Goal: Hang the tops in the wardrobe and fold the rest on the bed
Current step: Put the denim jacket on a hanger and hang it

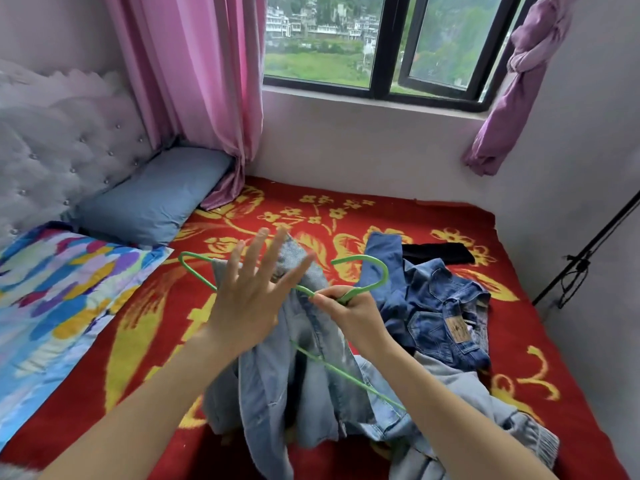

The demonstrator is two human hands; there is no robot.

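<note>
The pale denim top hangs straight down from your grip, its bulk pooling on the bed below your wrists and its collar end rising just beyond your left fingers. The green hanger runs through it slantwise — one shoulder loop pokes out bare to the far left of the grip, while the other arm slants back towards you under your right forearm. The hook curls up and away, just right of the grip.

Your right hand pinches the hanger at its neck, fingers curled round the wire. Your left hand is spread flat, fingers straight, against the cloth beside the pinch. It is the nearer hand to that bare loop, so pulling the shoulder over it looks like its job.

Under it all lies the bed, covered in red with yellow flowers. Beyond the grip is a window with a pink curtain. Far left lies a blue pillow. Dark jeans lie crumpled just right of your grip — a black garment behind them.
</note>
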